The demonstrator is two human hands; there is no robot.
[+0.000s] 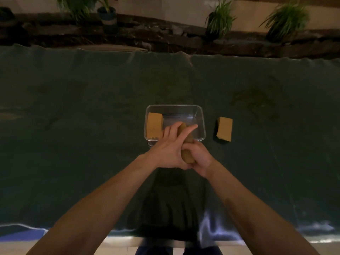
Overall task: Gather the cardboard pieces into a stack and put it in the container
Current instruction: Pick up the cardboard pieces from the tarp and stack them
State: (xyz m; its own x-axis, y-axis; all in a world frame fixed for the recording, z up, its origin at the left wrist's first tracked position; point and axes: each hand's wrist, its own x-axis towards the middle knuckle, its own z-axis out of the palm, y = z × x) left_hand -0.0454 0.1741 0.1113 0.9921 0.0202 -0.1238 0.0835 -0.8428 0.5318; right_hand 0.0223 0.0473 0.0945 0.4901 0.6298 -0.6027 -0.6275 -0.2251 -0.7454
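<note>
A clear rectangular container (201,115) sits mid-table on a dark green cloth. Inside it, against the left wall, lies a stack of tan cardboard pieces (154,127). Another cardboard stack (224,128) rests on the cloth to the container's right. Both hands hold a third cardboard stack (187,152) on edge, just in front of the container's near rim. My left hand (171,148) presses its left face with fingers spread. My right hand (199,156) grips it from the right and below.
The dark green cloth (82,126) covers the whole table and is wrinkled at its far edge. Beyond it runs a dark ledge with potted plants (219,19). The table's near edge (55,230) lies close to my body.
</note>
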